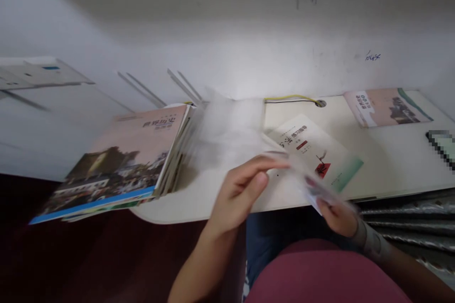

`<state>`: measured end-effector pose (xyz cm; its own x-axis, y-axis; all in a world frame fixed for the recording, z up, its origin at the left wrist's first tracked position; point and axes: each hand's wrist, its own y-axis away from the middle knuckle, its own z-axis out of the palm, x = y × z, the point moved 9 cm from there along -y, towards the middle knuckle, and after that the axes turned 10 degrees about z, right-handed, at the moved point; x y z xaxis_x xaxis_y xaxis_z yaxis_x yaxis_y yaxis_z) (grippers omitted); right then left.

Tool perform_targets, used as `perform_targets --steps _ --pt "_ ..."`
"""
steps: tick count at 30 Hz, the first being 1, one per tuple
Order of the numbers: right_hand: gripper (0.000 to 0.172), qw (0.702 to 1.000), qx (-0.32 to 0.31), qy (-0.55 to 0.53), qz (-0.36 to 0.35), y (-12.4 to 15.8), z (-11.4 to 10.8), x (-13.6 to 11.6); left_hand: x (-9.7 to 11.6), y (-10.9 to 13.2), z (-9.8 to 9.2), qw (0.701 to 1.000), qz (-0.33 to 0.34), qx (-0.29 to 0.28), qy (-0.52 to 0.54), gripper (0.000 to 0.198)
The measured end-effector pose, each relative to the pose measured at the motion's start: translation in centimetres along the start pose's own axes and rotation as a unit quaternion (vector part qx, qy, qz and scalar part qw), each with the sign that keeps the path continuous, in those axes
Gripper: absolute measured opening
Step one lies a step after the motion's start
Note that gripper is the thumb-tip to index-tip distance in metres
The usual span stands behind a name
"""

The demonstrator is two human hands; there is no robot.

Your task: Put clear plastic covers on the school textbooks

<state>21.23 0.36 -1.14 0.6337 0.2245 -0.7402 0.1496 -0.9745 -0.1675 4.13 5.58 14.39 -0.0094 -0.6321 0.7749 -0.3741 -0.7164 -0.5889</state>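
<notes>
My right hand [337, 215] grips a thin booklet [314, 188], smeared by motion, near the desk's front edge. Close to its far end is my left hand [240, 189], index finger stretched out and thumb apart from it; whether the fingertip touches the booklet is blurred. Behind my left hand a whitish, see-through sheet [231, 128], perhaps plastic, lies blurred on the desk. Beyond the booklet rests a white book [295, 137] with a red mark and a green corner, partly covered by the booklet.
A stack of books [142, 137] with a pink history cover on top overhangs the desk's [167, 210] left end. Another pink book [387, 106] lies at the back right, near a phone-like object [442, 144]. Cables enter a desk hole [321, 103]. Wall sockets [39, 73] are at left.
</notes>
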Motion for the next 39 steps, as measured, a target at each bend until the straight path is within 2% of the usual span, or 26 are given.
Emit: perform_targets --steps 2,4,7,10,12,14,16,19,20,22,26,29,34,39 --pt "0.031 0.979 0.054 -0.129 0.146 0.3 -2.3 4.2 -1.4 -0.9 2.4 0.992 0.022 -0.090 -0.085 0.040" --pt "0.026 0.932 0.092 -0.258 0.237 0.8 -4.0 7.5 -3.9 -1.5 3.8 0.967 0.039 -0.137 -0.212 0.045" --pt "0.032 0.874 0.114 -0.385 0.273 0.5 -6.2 9.9 -9.5 -1.7 4.2 0.903 -0.001 -0.176 -0.393 0.058" --pt "0.035 0.840 0.110 -0.448 0.284 -0.7 -7.9 11.0 -15.4 -0.7 4.6 0.840 -0.090 -0.263 -0.465 0.065" --pt "0.034 0.826 0.113 -0.469 0.291 -1.9 -9.0 11.8 -17.7 0.1 5.1 0.809 -0.117 -0.328 -0.474 0.063" --pt "0.033 0.840 0.131 -0.438 0.292 -3.4 -10.6 12.8 -18.5 0.0 5.2 0.804 -0.114 -0.345 -0.470 0.062" --pt "0.033 0.873 0.158 -0.363 0.287 -5.1 -12.4 13.8 -18.4 -1.1 4.4 0.836 -0.110 -0.299 -0.447 0.062" --pt "0.034 0.896 0.193 -0.285 0.281 -7.4 -14.5 15.3 -18.8 -3.8 1.5 0.898 -0.153 -0.161 -0.381 0.062" --pt "0.033 0.901 0.200 -0.267 0.279 -8.0 -15.0 15.7 -19.3 -4.5 0.6 0.908 -0.179 -0.122 -0.358 0.060" --pt "0.033 0.915 0.209 -0.216 0.270 -9.0 -15.7 16.1 -20.8 -5.8 -0.5 0.916 -0.224 -0.082 -0.323 0.055" --pt "0.031 0.940 0.217 -0.085 0.249 -9.8 -16.5 15.9 -23.5 -8.3 -0.6 0.922 -0.243 -0.068 -0.294 0.037" --pt "0.024 0.944 0.213 0.038 0.248 -10.0 -16.5 15.2 -25.3 -9.9 -0.3 0.928 -0.245 -0.038 -0.279 0.036" --pt "0.019 0.923 0.165 0.217 0.273 -9.7 -15.5 14.4 -27.6 -11.7 0.5 0.926 -0.247 -0.012 -0.283 0.030" --pt "0.023 0.891 0.119 0.319 0.301 -9.6 -14.7 14.6 -28.5 -11.8 1.1 0.905 -0.259 -0.010 -0.338 0.013"
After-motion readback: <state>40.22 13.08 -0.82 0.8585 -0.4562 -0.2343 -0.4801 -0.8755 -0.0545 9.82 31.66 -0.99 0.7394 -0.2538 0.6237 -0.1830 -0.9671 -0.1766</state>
